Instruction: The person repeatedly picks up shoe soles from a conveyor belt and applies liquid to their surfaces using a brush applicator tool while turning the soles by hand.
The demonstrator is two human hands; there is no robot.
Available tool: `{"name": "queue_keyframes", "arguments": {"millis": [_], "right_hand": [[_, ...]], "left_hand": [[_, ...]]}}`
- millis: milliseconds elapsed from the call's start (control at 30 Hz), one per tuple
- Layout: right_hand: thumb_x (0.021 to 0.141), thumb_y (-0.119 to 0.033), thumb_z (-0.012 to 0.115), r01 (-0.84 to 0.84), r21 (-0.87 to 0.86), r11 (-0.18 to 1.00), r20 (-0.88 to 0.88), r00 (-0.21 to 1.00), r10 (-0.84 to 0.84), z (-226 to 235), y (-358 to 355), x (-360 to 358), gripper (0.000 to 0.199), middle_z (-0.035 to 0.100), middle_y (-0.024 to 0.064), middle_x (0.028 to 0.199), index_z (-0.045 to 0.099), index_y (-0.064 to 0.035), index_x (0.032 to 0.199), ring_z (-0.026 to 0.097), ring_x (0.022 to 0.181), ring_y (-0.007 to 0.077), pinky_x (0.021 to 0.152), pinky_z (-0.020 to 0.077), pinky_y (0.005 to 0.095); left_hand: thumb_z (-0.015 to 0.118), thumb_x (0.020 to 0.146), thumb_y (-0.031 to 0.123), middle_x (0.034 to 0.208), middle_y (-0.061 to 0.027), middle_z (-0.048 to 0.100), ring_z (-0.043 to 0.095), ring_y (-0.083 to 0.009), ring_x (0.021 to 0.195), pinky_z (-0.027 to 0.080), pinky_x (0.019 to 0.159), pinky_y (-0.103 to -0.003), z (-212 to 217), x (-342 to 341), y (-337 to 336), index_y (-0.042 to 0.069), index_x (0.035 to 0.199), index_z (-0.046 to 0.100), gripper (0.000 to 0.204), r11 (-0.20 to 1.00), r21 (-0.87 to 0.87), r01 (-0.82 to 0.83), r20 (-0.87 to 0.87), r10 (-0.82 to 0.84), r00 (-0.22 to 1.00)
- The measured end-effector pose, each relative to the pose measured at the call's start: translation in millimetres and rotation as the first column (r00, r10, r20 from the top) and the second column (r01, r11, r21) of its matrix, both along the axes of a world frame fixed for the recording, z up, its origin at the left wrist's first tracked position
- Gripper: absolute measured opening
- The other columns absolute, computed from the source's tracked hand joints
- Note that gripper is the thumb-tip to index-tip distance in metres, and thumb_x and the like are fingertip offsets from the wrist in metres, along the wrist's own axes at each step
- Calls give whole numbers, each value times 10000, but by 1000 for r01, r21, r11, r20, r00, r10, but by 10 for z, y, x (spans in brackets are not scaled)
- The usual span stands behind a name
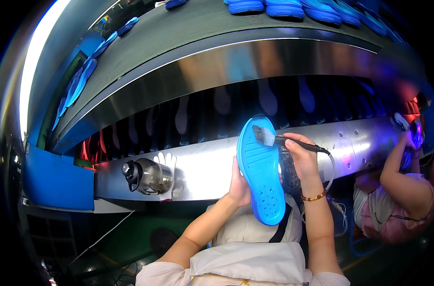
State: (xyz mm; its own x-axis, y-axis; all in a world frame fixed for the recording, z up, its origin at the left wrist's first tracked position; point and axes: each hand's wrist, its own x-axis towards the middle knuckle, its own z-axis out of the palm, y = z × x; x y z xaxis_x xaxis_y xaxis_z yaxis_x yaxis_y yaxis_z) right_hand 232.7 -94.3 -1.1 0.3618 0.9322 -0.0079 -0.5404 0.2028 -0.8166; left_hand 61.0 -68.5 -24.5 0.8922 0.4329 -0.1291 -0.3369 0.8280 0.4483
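Note:
A bright blue shoe sole [260,171] stands nearly upright in front of me, its inner face with grooves and small holes turned toward me. My left hand [239,183] grips its left edge near the middle, with the fingers hidden behind it. In my right hand [302,157] is a black-handled brush [267,137] with a pale, flat head and dark bristles. A thin tube or cord trails from the handle's end. The bristles rest on or just over the upper part of the sole; which of the two I cannot tell.
A metal ledge [202,171] bears a dark bottle [148,176] and a white glove [167,164]. Beyond, soles hang or stand in a dark recess. More blue soles [283,8] lie on the conveyor belt [193,21] above. At right a co-worker's arm [393,162] reaches toward the ledge.

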Motion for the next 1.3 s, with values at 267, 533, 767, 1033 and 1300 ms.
{"name": "queue_keyframes", "arguments": {"millis": [267, 533, 767, 1033, 1300], "right_hand": [[678, -61, 640, 147, 228, 963, 837, 475, -271, 214, 127, -437, 176, 630, 153, 804, 637, 8, 840, 609, 754, 265, 696, 464, 316], [656, -82, 651, -392, -128, 911, 893, 355, 278, 238, -437, -321, 141, 642, 130, 812, 647, -20, 783, 621, 749, 259, 705, 464, 313], [717, 20, 616, -98, 73, 993, 689, 725, 21, 544, 8, -216, 172, 629, 117, 857, 636, 29, 887, 596, 754, 158, 679, 473, 244], [682, -3, 650, -251, 17, 968, 626, 757, 185, 674, -94, -110, 192, 646, 119, 876, 640, 16, 872, 612, 785, 185, 740, 483, 304], [640, -6, 666, -347, 119, 930, 749, 646, 145, 630, -209, -88, 212, 647, 110, 833, 666, -21, 852, 606, 805, 206, 742, 479, 293]], "left_hand": [[118, 735, 770, 1328, -120, 333, 328, -272, 1223, 270, 1013, -423, -89, 128, 97, 87, 1337, 259, 921, 981, -25, -194, -265, 181, 947], [45, 741, 754, 1082, -176, 529, 534, -288, 985, 431, 866, -430, -103, -275, 498, 73, 1261, 370, 917, 945, 142, -296, -214, 321, 923], [78, 740, 760, 1139, -184, 503, 516, -301, 1026, 426, 876, -445, 158, -126, 237, 92, 1305, 326, 909, 993, 0, -119, -89, 118, 989], [107, 728, 776, 1168, -175, 487, 521, -295, 1020, 435, 873, -429, 341, -72, 244, 64, 1284, 344, 934, 952, 92, -292, -234, 306, 923], [-20, 674, 800, 944, -224, 565, 581, -309, 827, 487, 737, -409, 369, -47, 367, -9, 1182, 409, 1047, 855, 212, -473, -5, 485, 874]]}}
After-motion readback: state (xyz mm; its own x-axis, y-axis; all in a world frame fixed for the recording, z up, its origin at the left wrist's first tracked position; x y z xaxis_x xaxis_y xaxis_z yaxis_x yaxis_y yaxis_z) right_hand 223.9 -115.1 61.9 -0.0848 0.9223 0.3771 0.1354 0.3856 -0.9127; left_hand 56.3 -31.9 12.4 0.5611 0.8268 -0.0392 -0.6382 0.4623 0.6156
